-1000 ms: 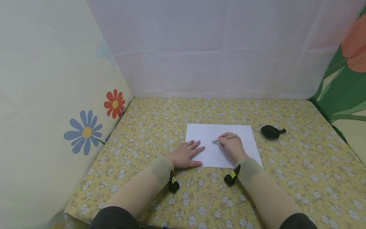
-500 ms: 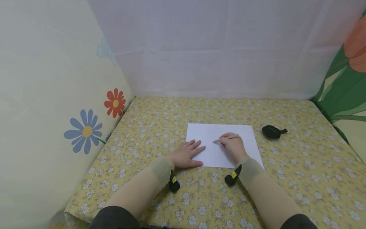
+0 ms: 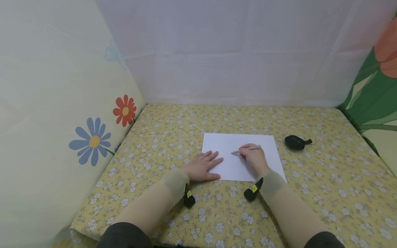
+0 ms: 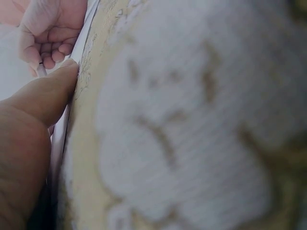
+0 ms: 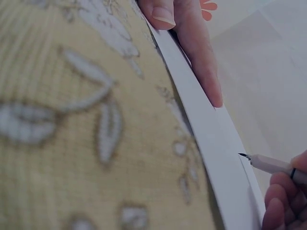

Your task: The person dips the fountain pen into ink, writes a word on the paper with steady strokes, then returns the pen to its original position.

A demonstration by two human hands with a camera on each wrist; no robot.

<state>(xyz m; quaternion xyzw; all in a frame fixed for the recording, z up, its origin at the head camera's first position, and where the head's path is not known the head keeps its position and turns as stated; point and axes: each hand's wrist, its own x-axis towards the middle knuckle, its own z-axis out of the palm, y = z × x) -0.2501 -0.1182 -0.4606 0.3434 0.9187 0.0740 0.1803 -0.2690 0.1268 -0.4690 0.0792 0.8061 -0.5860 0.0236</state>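
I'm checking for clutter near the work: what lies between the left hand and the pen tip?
Only white paper; no other object shows between the left hand and the pen tip, in the head view or the right wrist view.

Small screened-in nook, set up like a recording booth; whether it belongs to a home, an office or a studio, I cannot tell from here. A yellow cloth (image 3: 169,137) with small white flowers (image 3: 219,227) covers the table (image 3: 328,144). Behind it hangs a plain pale sheet (image 3: 214,41), fold creases crossing it like a grid. On the left stands a cream screen (image 3: 46,86) printed with a blue daisy (image 3: 94,141) and a red daisy (image 3: 125,111); on the right, a second printed screen (image 3: 383,144) carries an orange tulip (image 3: 388,53) and broad green leaves (image 3: 373,101). Two small black wrist cameras (image 3: 189,199) suggest filming.
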